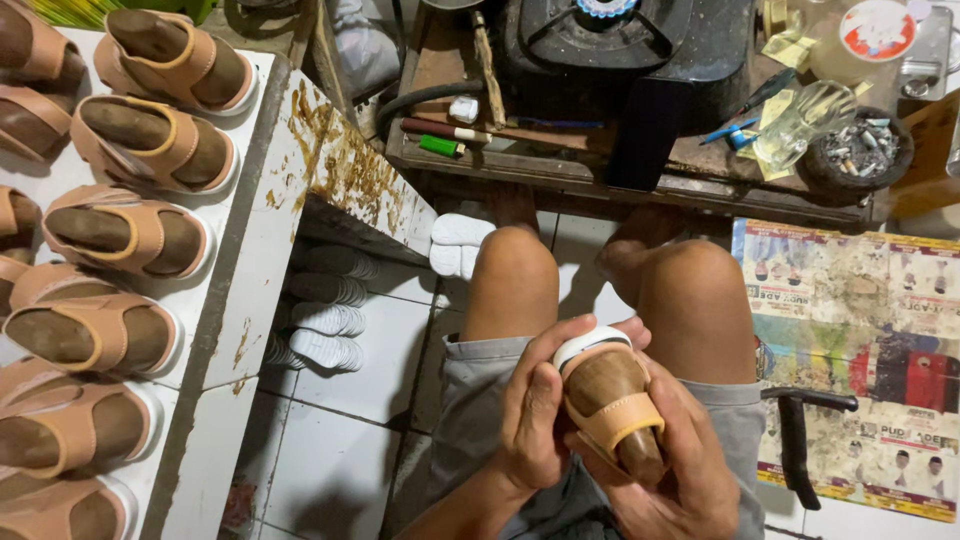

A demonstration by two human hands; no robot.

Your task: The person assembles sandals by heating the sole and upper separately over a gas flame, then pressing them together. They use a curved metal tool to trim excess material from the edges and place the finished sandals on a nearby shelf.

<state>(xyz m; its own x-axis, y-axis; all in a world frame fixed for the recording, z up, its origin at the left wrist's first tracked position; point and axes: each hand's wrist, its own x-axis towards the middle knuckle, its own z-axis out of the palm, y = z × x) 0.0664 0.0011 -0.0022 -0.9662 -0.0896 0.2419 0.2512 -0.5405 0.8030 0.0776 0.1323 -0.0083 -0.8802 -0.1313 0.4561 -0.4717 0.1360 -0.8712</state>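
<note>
Both my hands hold one small tan sandal with a white sole and a brown insole, above my lap. My left hand grips its left side, thumb lying along the strap. My right hand cups it from below and from the right, fingers wrapped around the heel. The toe end points away from me, toward my knees.
A white shelf on the left carries several finished tan sandals. White soles lie stacked on the tiled floor under it. Ahead stands a low wooden table with a gas burner, a glass and an ashtray. A printed poster covers the floor at right.
</note>
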